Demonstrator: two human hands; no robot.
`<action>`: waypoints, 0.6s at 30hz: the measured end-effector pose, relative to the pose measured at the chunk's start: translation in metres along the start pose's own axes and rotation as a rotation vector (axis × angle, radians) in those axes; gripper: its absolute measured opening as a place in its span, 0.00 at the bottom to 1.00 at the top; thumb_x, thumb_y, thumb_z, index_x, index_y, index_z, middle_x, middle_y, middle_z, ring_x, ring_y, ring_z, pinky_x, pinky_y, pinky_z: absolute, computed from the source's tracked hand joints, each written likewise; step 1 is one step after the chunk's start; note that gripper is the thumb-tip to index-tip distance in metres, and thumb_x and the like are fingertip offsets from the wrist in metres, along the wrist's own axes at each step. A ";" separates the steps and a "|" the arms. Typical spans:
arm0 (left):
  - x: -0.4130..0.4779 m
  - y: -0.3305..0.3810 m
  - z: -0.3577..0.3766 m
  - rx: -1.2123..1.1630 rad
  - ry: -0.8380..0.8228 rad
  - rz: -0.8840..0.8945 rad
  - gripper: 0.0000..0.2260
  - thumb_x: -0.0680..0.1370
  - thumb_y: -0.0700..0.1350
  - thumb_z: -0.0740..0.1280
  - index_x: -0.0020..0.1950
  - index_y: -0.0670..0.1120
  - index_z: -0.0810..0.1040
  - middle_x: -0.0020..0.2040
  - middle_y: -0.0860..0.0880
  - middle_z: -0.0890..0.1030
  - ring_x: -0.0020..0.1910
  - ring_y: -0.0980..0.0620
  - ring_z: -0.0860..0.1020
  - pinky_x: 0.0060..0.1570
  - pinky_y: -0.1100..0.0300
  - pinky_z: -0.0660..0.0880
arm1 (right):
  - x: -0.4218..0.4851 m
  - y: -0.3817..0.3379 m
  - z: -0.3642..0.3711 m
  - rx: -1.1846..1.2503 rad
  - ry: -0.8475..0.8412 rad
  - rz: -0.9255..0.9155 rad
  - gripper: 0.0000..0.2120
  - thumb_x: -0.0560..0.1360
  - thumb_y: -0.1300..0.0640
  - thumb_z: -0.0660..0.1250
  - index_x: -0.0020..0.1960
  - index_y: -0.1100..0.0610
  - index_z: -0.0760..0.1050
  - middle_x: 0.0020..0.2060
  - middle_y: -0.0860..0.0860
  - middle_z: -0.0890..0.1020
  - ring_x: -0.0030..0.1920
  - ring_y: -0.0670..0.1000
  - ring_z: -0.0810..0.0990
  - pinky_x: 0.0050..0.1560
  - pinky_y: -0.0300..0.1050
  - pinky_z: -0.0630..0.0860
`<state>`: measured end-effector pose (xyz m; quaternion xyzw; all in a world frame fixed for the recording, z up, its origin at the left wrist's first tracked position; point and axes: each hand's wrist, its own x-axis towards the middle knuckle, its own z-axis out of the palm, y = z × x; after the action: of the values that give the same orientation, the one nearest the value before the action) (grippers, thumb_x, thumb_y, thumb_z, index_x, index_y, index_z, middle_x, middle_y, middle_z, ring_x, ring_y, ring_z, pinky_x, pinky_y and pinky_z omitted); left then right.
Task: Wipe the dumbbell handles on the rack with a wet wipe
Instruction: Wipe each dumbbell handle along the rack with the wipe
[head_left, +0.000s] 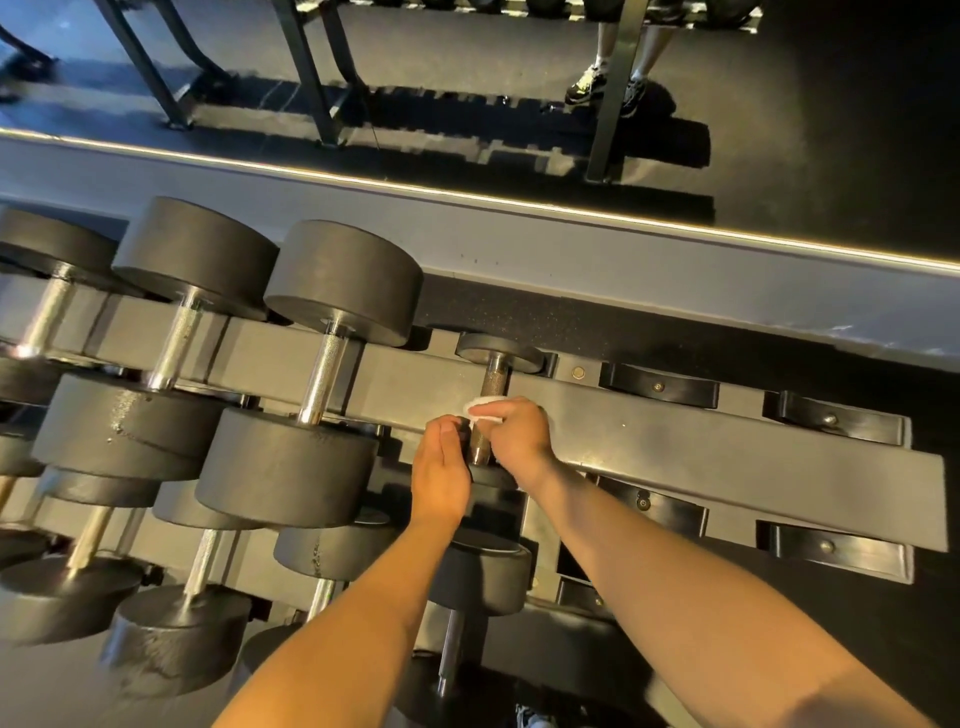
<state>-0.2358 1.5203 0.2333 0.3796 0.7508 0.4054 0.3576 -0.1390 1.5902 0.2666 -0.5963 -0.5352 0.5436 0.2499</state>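
Note:
A small dumbbell (493, 382) with a knurled metal handle lies in the top tier of the black rack (675, 441). My right hand (517, 428) holds a white wet wipe (483, 410) wrapped against that handle. My left hand (441, 467) sits just left of the handle, fingers curled round the near black end of the small dumbbell. Its near head is mostly hidden under both hands. Larger dumbbells (332, 358) with shiny handles fill the rack to the left.
Empty black cradles (660, 387) run along the rack to the right. Lower tiers hold more dumbbells (480, 577). A mirror behind the rack reflects rack legs and a person's legs and shoes (608, 85). Dark floor lies at right.

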 end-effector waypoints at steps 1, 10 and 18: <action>0.000 0.001 0.000 0.004 -0.002 0.005 0.13 0.87 0.47 0.51 0.59 0.50 0.75 0.51 0.53 0.79 0.52 0.58 0.77 0.49 0.66 0.72 | -0.004 0.004 0.002 0.008 -0.028 0.003 0.10 0.78 0.71 0.66 0.57 0.67 0.83 0.56 0.57 0.81 0.48 0.44 0.79 0.50 0.25 0.73; 0.005 0.013 -0.004 0.160 -0.088 -0.016 0.14 0.86 0.53 0.53 0.69 0.56 0.70 0.51 0.52 0.80 0.48 0.55 0.79 0.45 0.57 0.74 | -0.003 0.023 -0.015 -0.040 -0.264 0.094 0.10 0.77 0.69 0.68 0.53 0.61 0.85 0.52 0.53 0.84 0.54 0.49 0.82 0.50 0.29 0.76; 0.010 0.022 0.006 0.329 -0.106 0.066 0.12 0.85 0.55 0.56 0.68 0.58 0.71 0.51 0.58 0.79 0.50 0.56 0.78 0.51 0.55 0.76 | 0.029 0.003 -0.009 0.152 0.239 -0.088 0.09 0.79 0.66 0.65 0.51 0.56 0.82 0.55 0.52 0.78 0.52 0.40 0.76 0.48 0.22 0.70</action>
<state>-0.2297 1.5396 0.2482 0.4781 0.7742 0.2681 0.3164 -0.1342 1.6177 0.2553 -0.6120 -0.4848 0.4961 0.3799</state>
